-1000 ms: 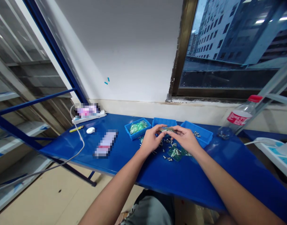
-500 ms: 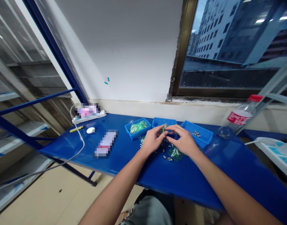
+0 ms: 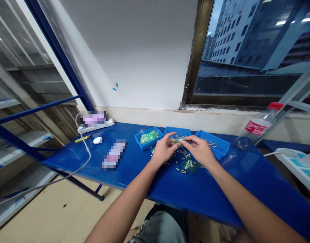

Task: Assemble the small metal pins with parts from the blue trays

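Your left hand (image 3: 164, 149) and right hand (image 3: 200, 150) both pinch the packet (image 3: 179, 139) with their fingertips. It now lies flatter across the gap between them, where half a second ago it stuck up above your left fingertips. Metal pieces (image 3: 187, 164) lie on the desk (image 3: 170, 191) just below your hands. Well right of your right hand, the bottle (image 3: 259, 124) bears a red label (image 3: 257, 128), its white characters too blurred to read.
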A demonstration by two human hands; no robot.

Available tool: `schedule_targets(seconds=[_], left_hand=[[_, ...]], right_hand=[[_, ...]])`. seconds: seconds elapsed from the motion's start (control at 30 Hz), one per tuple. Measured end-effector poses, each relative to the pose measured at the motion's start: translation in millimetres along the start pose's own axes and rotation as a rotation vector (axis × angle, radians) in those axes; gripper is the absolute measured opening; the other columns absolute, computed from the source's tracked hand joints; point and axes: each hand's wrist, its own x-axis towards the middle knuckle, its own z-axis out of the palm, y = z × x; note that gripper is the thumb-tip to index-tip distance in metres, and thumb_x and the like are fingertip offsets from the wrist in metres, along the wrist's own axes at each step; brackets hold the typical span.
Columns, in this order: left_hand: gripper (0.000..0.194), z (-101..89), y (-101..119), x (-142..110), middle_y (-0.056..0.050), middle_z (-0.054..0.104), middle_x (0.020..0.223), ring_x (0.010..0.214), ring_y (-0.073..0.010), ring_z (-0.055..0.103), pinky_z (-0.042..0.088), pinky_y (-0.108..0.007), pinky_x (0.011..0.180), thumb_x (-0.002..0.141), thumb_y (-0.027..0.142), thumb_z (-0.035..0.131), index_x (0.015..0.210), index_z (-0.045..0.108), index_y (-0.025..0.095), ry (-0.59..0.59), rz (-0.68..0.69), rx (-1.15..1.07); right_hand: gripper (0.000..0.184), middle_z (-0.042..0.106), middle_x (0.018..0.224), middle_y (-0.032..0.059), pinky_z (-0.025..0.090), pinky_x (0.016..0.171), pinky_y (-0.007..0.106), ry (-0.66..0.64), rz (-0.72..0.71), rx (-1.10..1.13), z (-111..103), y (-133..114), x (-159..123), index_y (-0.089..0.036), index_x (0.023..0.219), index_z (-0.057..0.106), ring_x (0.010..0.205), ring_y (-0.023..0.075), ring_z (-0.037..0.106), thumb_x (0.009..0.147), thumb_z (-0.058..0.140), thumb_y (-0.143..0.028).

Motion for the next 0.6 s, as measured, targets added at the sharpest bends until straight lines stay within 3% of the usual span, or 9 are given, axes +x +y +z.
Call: schedule_targets(seconds=[0.17, 0.3, 0.37, 0.47, 0.6], left_hand=[[0.019, -14.2, 13.1, 0.4, -0.008, 0.077, 0.105, 0.093, -0.0214, 0.073, 0.061, -0.036, 0.088, 0.095, 0.026, 0.069, 0.113, 0.074, 0.02, 0.135, 0.192, 0.381], [0.026, -45.4, 20.1, 1.1, -0.009, 0.071, 0.114, 0.103, -0.0222, 0.068, 0.056, -0.037, 0.094, 0.097, 0.019, 0.06, 0.119, 0.075, 0.022, 0.342, 0.291, 0.656], [0.034, -61.0, 17.8, 1.3, -0.01, 0.069, 0.118, 0.107, -0.0253, 0.065, 0.053, -0.041, 0.097, 0.097, 0.015, 0.057, 0.125, 0.074, 0.023, 0.41, 0.265, 0.82], [0.033, -74.3, 9.4, 0.8, -0.014, 0.069, 0.118, 0.105, -0.0313, 0.061, 0.049, -0.047, 0.091, 0.097, 0.015, 0.056, 0.121, 0.077, 0.022, 0.403, 0.14, 1.088], [0.028, -72.6, -1.0, -0.5, -0.017, 0.068, 0.11, 0.105, -0.0357, 0.057, 0.045, -0.05, 0.09, 0.1, 0.037, 0.058, 0.101, 0.08, 0.019, 0.401, 0.058, 1.177]], right_hand=[[0.037, 0.079, 0.109, 0.0091, 0.059, 0.076, 0.037, 0.04, 0.07, 0.033, 0.7, -4.3, -1.8, -0.023, 0.111, 0.077, 0.088, 0.0264, 0.074, 0.093, 0.069, -0.055], [0.035, 0.079, 0.105, 0.0088, 0.057, 0.071, 0.037, 0.081, -0.026, -0.134, -3.7, -9.8, -2.1, -0.024, 0.107, 0.077, 0.082, 0.0247, 0.072, 0.097, 0.063, -0.054], [0.033, 0.078, 0.102, 0.0088, 0.057, 0.071, 0.037, 0.075, -0.098, -0.225, -6.0, -10.9, -2.0, -0.025, 0.106, 0.077, 0.081, 0.0242, 0.07, 0.099, 0.06, -0.052], [0.03, 0.076, 0.097, 0.0082, 0.056, 0.073, 0.038, 0.053, -0.183, -0.341, -7.8, -9.4, -1.8, -0.026, 0.105, 0.075, 0.08, 0.0243, 0.068, 0.101, 0.056, -0.049], [0.025, 0.074, 0.096, 0.0079, 0.055, 0.081, 0.04, 0.058, -0.263, -0.429, -9.1, -6.7, -2.1, -0.026, 0.108, 0.074, 0.086, 0.0262, 0.068, 0.103, 0.054, -0.042]])
